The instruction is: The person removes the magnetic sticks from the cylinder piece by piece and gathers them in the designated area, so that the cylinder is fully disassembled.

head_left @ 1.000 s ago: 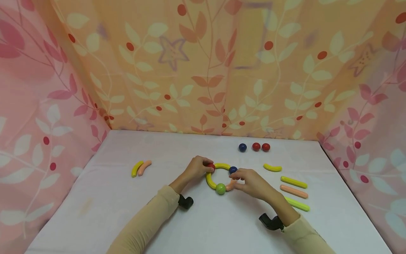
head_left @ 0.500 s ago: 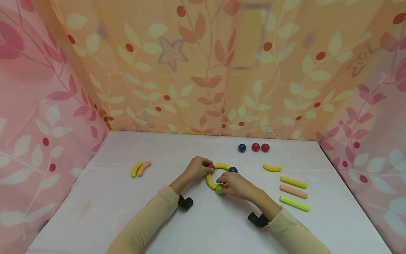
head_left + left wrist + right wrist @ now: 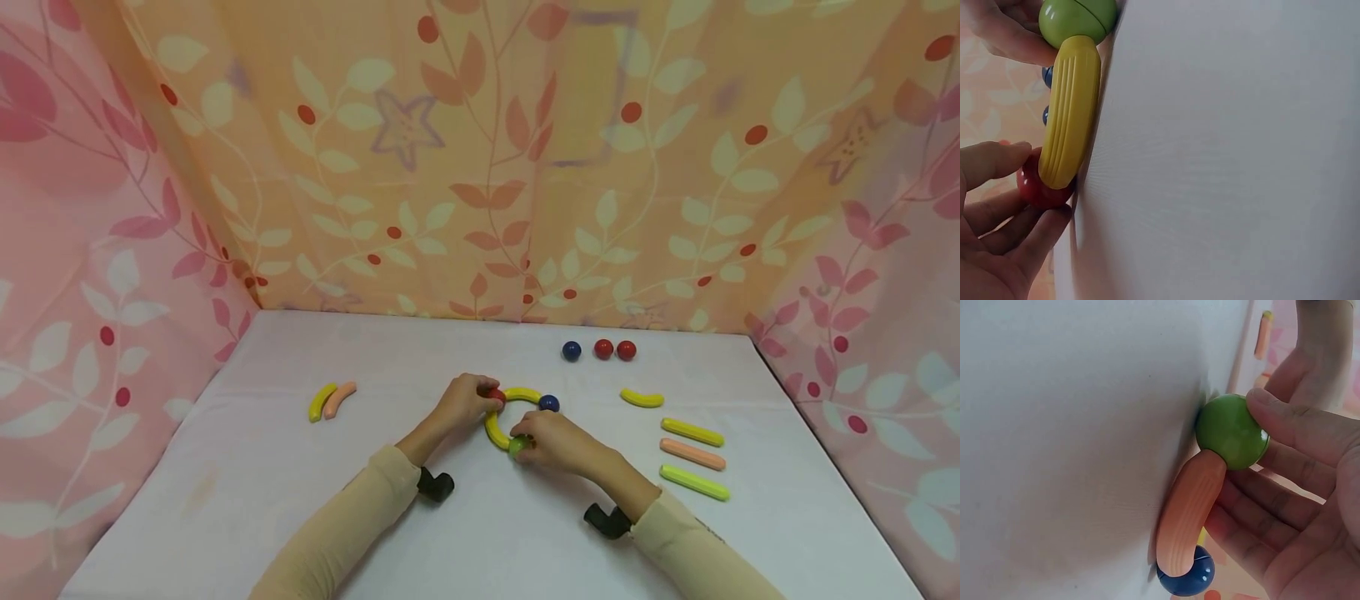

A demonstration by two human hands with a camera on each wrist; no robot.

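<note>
Head view: right-hand grip hides joined peach arc, part of green ball. Left wrist view: top edge crops green ball.

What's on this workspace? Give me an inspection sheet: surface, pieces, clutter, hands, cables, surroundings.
Surface: white-covered table, faint brownish mark at left.
Pieces: red ball, green ball, blue ball, two yellow arcs and a pink arc, laid in a ring.
Clutter: three loose balls at the back; a spare yellow arc and three straight rods at right; two more arcs at left.
Hands: left hand holds the red ball; right hand pinches the green ball.
Cables: nothing seen.
Surroundings: leaf-patterned fabric behind and at both sides.
</note>
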